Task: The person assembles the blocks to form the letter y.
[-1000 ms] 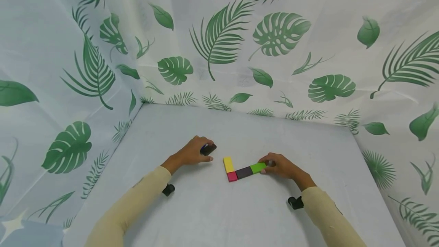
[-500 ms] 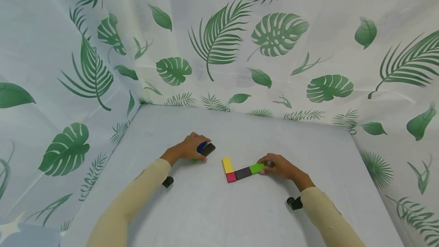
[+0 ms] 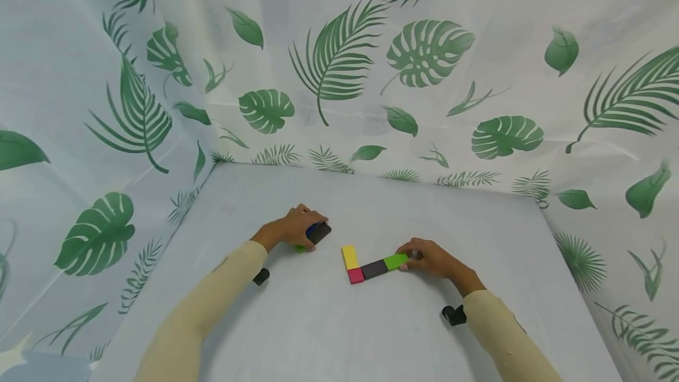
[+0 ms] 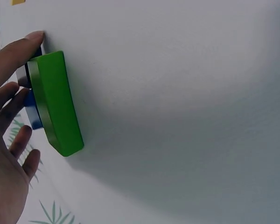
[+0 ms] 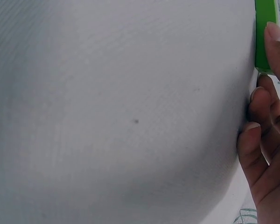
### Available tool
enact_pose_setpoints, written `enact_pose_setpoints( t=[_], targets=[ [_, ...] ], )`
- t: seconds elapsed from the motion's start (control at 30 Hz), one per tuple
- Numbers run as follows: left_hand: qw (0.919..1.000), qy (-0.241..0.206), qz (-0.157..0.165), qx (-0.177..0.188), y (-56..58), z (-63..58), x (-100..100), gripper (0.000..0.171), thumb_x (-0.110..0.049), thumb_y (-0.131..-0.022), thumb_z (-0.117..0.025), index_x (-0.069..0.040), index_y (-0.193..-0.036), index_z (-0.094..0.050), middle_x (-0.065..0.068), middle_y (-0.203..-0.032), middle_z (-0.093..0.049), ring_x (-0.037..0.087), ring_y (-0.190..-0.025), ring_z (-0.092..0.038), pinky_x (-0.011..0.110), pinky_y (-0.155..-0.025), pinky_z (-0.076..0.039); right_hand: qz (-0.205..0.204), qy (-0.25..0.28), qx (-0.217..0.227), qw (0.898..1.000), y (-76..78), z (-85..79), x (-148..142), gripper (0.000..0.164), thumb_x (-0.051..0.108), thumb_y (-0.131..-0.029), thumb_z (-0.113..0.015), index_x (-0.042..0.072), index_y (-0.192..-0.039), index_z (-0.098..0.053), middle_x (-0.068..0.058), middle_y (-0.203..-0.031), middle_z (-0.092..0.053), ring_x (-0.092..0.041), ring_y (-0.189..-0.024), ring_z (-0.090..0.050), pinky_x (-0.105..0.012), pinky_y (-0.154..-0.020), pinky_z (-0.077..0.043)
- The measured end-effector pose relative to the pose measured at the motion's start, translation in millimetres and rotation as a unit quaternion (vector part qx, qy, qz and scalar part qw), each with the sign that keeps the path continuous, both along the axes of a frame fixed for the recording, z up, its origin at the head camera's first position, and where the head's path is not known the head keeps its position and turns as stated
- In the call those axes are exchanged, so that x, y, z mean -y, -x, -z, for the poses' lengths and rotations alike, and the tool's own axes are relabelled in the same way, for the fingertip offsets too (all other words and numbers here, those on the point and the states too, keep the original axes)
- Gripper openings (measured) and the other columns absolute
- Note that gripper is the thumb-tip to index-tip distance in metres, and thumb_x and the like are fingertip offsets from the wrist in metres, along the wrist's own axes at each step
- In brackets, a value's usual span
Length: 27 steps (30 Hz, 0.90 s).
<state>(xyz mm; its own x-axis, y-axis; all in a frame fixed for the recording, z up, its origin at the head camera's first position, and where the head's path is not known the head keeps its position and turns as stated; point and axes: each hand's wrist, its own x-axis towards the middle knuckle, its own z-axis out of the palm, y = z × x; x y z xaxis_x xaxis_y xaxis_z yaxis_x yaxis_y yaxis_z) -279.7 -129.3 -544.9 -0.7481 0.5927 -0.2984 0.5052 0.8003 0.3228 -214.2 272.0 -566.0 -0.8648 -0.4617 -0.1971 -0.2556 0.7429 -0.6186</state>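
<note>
Near the middle of the table, my left hand (image 3: 296, 227) pinches a black block (image 3: 320, 233) between thumb and fingers. A blue block (image 4: 33, 112) sits behind it, and a long green block (image 4: 59, 105) stands alongside, nearest the camera in the left wrist view. To the right, flat blocks form an L: yellow (image 3: 349, 257), red (image 3: 356, 276), black (image 3: 374, 269) and green (image 3: 395, 261). My right hand (image 3: 432, 257) pinches the outer end of that green block, thumb on its near side; the right wrist view shows the thumb on it.
The white table (image 3: 329, 329) is backed by white, leaf-printed cloth (image 3: 350, 105) at the rear and sides. A black wrist camera (image 3: 261, 276) hangs under the left forearm, and another camera (image 3: 454, 315) under the right.
My left hand has drawn slightly left with its blocks, turning so that the blue block and a bit of the green one show. My right hand stays at the row's green block.
</note>
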Motion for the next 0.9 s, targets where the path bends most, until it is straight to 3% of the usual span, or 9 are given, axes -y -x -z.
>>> enact_pose_setpoints(
  t=[0.27,0.4,0.53,0.9],
  targets=[
    [0.9991,0.032,0.022,-0.015,2.8,-3.7,-2.1,0.075,-0.042,-0.087,-0.077,-0.028,-0.152,-0.043,-0.002,-0.153,-0.045,0.031,-0.140,-0.032,0.051,-0.111,-0.032,0.002,0.001,0.000,1.000,0.4,-3.6,1.7,0.038,0.034,-0.084,-0.080,0.022,-0.120,-0.071,0.006,-0.098,-0.061,-0.016,-0.087,-0.049,-0.030,-0.077,-0.044],
    [0.9993,0.016,0.023,-0.025,2.3,-3.9,-2.8,0.073,-0.044,-0.085,-0.079,-0.026,-0.149,-0.048,-0.001,-0.148,-0.049,0.030,-0.135,-0.036,0.050,-0.108,-0.033,0.003,0.002,0.003,1.000,0.3,-3.9,1.5,0.039,0.034,-0.084,-0.080,0.022,-0.120,-0.071,0.006,-0.098,-0.061,-0.016,-0.087,-0.049,-0.030,-0.076,-0.043],
    [0.9996,-0.010,0.013,-0.024,-0.1,-6.0,-3.8,0.071,-0.043,-0.082,-0.081,-0.021,-0.144,-0.054,0.003,-0.144,-0.054,0.030,-0.129,-0.040,0.051,-0.106,-0.035,0.005,0.004,0.007,1.000,-0.1,-4.0,1.6,0.039,0.034,-0.085,-0.080,0.022,-0.120,-0.071,0.006,-0.099,-0.061,-0.016,-0.087,-0.049,-0.030,-0.076,-0.043],
    [0.9993,-0.020,-0.028,-0.012,-3.7,-4.2,-8.2,0.074,-0.049,-0.079,-0.082,-0.019,-0.142,-0.055,0.001,-0.140,-0.057,0.023,-0.119,-0.043,0.045,-0.100,-0.041,0.006,0.006,0.003,1.000,-2.6,-6.0,2.3,0.038,0.033,-0.084,-0.080,0.021,-0.119,-0.071,0.006,-0.099,-0.061,-0.016,-0.088,-0.049,-0.031,-0.076,-0.043]
  ],
)
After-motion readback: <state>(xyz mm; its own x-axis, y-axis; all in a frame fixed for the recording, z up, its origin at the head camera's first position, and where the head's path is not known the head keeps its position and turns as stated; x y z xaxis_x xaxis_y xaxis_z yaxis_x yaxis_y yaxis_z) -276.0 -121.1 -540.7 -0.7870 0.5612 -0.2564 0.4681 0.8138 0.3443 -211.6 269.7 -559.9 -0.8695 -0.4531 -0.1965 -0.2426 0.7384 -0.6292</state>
